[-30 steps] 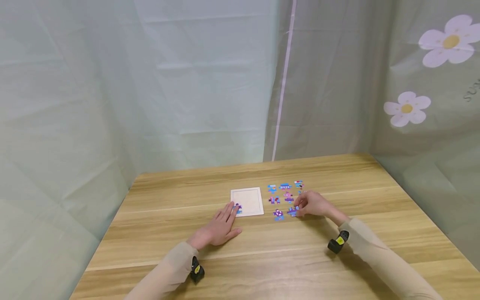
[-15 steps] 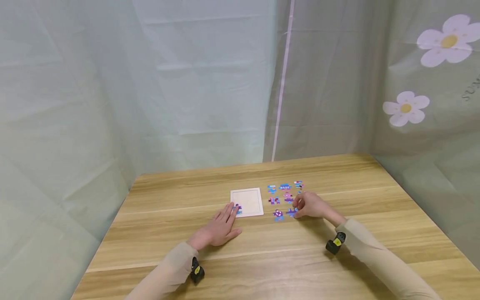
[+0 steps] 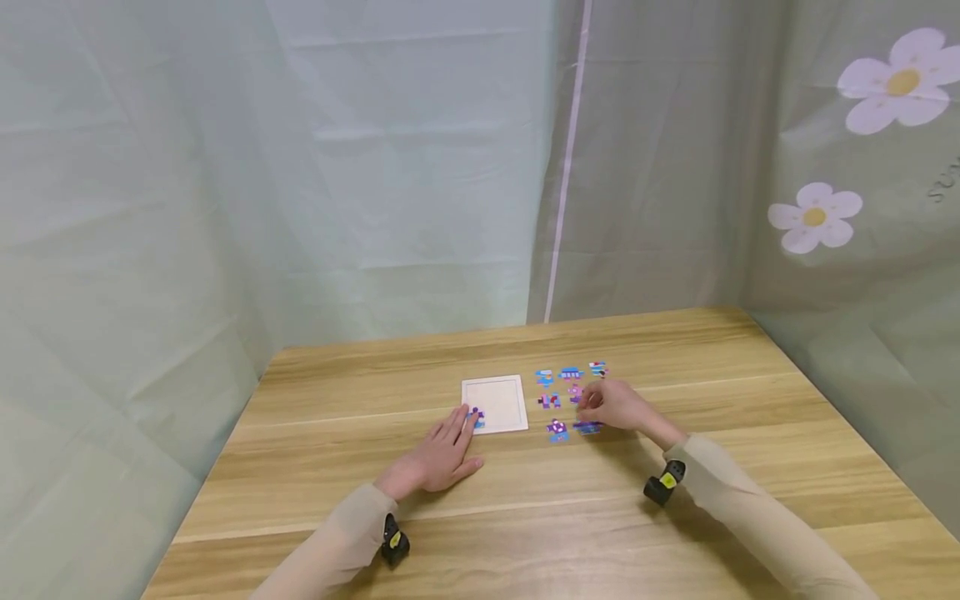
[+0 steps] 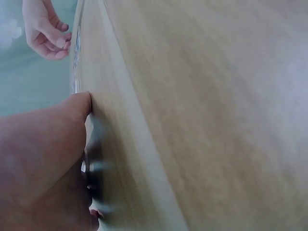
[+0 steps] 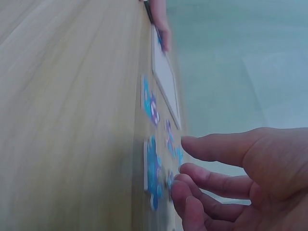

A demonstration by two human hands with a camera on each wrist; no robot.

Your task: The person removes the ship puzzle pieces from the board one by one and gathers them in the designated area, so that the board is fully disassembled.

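My left hand (image 3: pixel 440 454) lies with fingers extended, the fingertips on the lower left corner of a white square puzzle board (image 3: pixel 497 402). Beside those fingertips, a purple and blue jigsaw piece (image 3: pixel 477 417) sits on the board, partly covered. My right hand (image 3: pixel 617 406) hovers over the loose pieces; in the right wrist view its thumb (image 5: pixel 216 147) and fingers are slightly bent and apart, with nothing between them. Right below it lies a blue and purple jigsaw piece (image 3: pixel 588 427). A pink and purple jigsaw piece (image 3: pixel 575 391) is partly hidden behind the right fingers.
Several more jigsaw pieces lie in rough rows right of the board, among them a purple-spotted piece (image 3: pixel 557 427), a red and pink piece (image 3: pixel 550 401) and a blue piece (image 3: pixel 571 372). All rest on a wooden table (image 3: pixel 525 533). Curtains (image 3: pixel 405 183) hang behind it.
My right hand has let go of the blue and purple piece at the front right and moved slightly left and up off it. The left hand has stayed in place.
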